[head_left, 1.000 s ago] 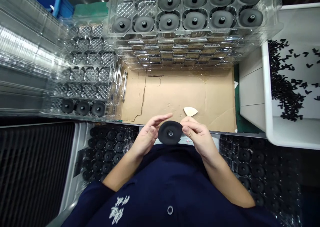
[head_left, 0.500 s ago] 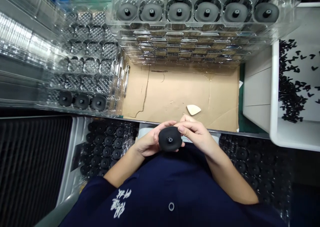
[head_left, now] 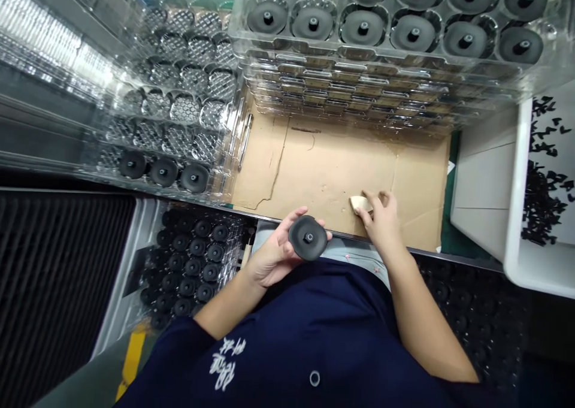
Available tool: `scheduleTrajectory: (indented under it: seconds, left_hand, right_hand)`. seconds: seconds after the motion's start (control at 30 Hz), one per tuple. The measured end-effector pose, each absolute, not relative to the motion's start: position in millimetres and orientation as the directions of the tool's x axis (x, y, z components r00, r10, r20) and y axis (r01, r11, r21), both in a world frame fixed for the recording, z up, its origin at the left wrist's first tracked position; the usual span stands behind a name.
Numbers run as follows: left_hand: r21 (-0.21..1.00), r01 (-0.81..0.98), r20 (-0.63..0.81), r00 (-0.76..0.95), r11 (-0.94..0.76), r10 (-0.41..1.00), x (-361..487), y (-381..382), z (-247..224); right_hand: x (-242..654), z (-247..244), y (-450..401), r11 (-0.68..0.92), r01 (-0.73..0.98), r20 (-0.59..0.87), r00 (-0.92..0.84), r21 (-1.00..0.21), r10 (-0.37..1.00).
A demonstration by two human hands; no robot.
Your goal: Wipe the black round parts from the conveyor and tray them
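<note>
A round black part with a short central stem (head_left: 308,238) rests in my left hand (head_left: 279,249), whose fingers wrap round its edge just past the near side of the cardboard. My right hand (head_left: 377,216) is over the cardboard sheet (head_left: 327,168), with thumb and fingers closed on a small cream-coloured wedge (head_left: 360,204). The wedge's right end is hidden by the fingers.
Stacked clear trays (head_left: 341,51) with black round parts stand at the back. Another clear tray (head_left: 175,138) is at the left, three round parts in its front row. A white bin (head_left: 516,216) of small black pieces stands right. More filled trays (head_left: 193,264) sit lower down.
My right hand has left the black part, moved right and taken hold of the cream wedge. My left hand still holds the black part. The camera view has shifted and tilted somewhat.
</note>
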State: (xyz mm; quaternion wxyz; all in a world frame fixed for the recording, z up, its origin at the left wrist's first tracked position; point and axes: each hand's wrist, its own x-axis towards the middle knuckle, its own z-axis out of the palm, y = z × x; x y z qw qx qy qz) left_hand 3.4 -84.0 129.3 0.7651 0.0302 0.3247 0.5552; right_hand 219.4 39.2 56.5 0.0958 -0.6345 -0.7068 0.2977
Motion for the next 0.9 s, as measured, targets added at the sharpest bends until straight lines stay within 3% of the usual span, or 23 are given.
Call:
scheduleTrajectory:
  seconds: [0.1,0.2,0.33,0.4,0.47,0.5,0.63,0.73,0.8,0.9]
  left_hand:
    - [0.443,-0.836,-0.515,0.058,0.323,0.855,5,-83,131]
    - [0.484,-0.834,-0.522,-0.032,0.264,0.853,6,-80,131]
    - [0.547,-0.81,-0.488,-0.105,0.211,0.866,11,-75,135]
    - [0.574,-0.796,-0.465,-0.126,0.19,0.876,16,-72,139]
    - [0.586,-0.787,-0.458,-0.125,0.193,0.88,19,-70,145]
    - [0.589,-0.784,-0.458,-0.122,0.198,0.88,21,-69,147]
    - [0.62,-0.763,-0.451,-0.156,0.183,0.879,27,-65,153]
    - [0.656,-0.734,-0.403,-0.143,0.176,0.904,31,-63,158]
    - [0.663,-0.726,-0.371,-0.106,0.184,0.922,31,-63,164]
    - [0.647,-0.728,-0.386,-0.058,0.226,0.92,28,-66,169]
  right_hand:
    - [221,35,27,0.102,0.748,-0.174,-0.281,-0.655,0.944]
    - [215,39,23,0.143,0.706,-0.175,-0.358,-0.694,0.917]
    - [192,102,23,0.178,0.624,-0.12,-0.405,-0.76,0.907]
    - [175,146,15,0.288,0.488,0.059,-0.431,-0.824,0.901]
    - [159,182,4,0.5,0.348,0.27,-0.535,-0.793,0.801]
    - [153,194,-2,0.546,0.306,0.303,-0.578,-0.78,0.757]
    - [144,203,-6,0.6,0.312,0.258,-0.691,-0.737,0.675]
    - [151,197,-4,0.65,0.364,0.385,-0.578,-0.667,0.719]
    - [160,197,-8,0.683,0.303,0.427,-0.597,-0.664,0.68]
    - [176,202,-14,0.661,0.315,0.324,-0.68,-0.681,0.658]
